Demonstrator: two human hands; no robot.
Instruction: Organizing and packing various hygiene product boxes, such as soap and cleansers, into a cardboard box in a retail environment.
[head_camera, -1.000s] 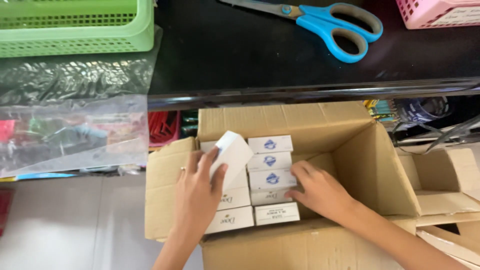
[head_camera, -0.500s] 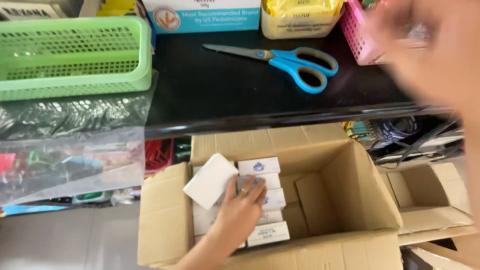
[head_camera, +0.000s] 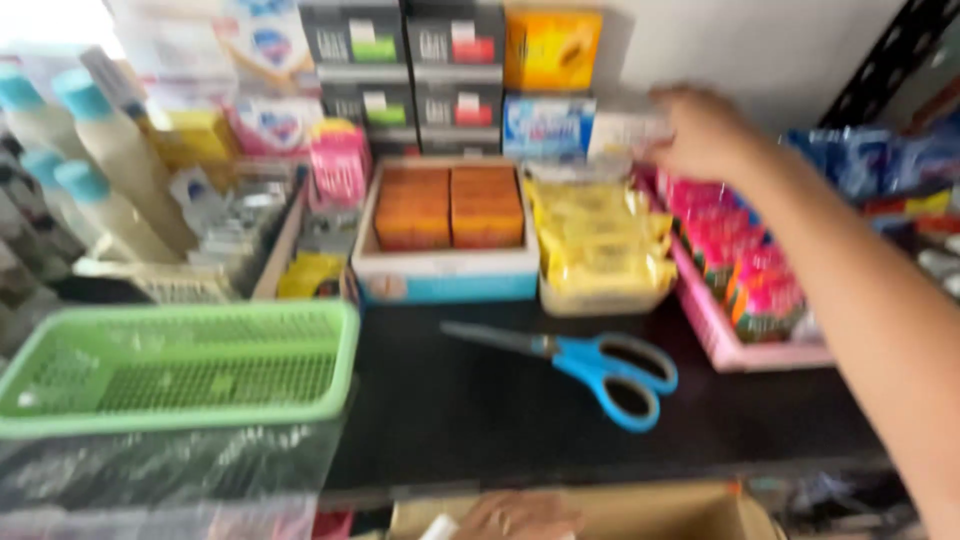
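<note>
Head view: right hand (head_camera: 700, 130) on white box (head_camera: 630, 132) (blurred)

Blue-handled scissors (head_camera: 590, 365) lie on a black shelf (head_camera: 480, 420) beside a green basket (head_camera: 180, 365) — behind them, 2 rows of orange bars (head_camera: 450, 205) and yellow packets (head_camera: 600, 235).

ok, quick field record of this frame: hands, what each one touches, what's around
view: head camera, blurred
right hand: stretched to the back of the shelf, at a small white box; grip unclear
left hand: low at the frame edge, in the cardboard box; hold unclear
shelf: black, bears blue scissors and an empty green basket
behind: orange bars in a tray, yellow packets, pink basket
</note>
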